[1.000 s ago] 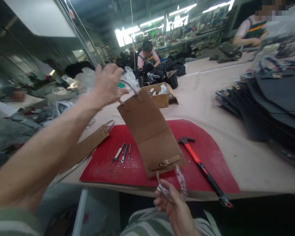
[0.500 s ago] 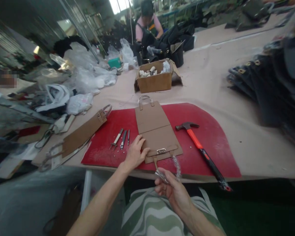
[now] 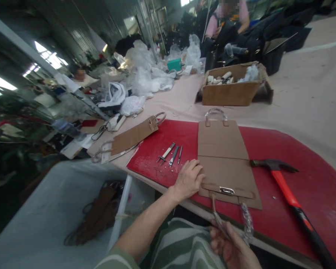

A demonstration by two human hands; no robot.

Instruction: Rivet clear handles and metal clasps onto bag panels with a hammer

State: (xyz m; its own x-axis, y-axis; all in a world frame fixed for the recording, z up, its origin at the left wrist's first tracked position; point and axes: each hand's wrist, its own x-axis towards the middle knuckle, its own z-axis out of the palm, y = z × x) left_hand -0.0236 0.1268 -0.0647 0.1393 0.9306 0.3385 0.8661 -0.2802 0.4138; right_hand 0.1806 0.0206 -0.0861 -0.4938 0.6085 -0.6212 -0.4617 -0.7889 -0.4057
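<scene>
As the head view is looking down on the worktable (image 3: 310, 112): the tan bag panel (image 3: 226, 170) is lying flat on the red mat (image 3: 285, 145), its metal clasp (image 3: 226, 191) nearest the person.
Left hand (image 3: 188, 179): resting on the panel's left edge, fingers loosely bent and slightly parted, not closing around anything.
Right hand (image 3: 232, 241): closing narrowly, pinching the left strand of the lower handle (image 3: 217, 216) off the mat's front edge; the right strand is hanging in clear wrap.
Upper handle (image 3: 216, 111): arching beyond the panel's far end.
Hammer (image 3: 288, 188): lying on the mat, its head just beside the panel's right edge.
Three metal tools (image 3: 174, 155): lying left of the panel.
Second tan piece (image 3: 134, 138): overlapping the mat's left corner.
Cardboard box (image 3: 226, 93): standing beyond the mat, holding pale objects.
</scene>
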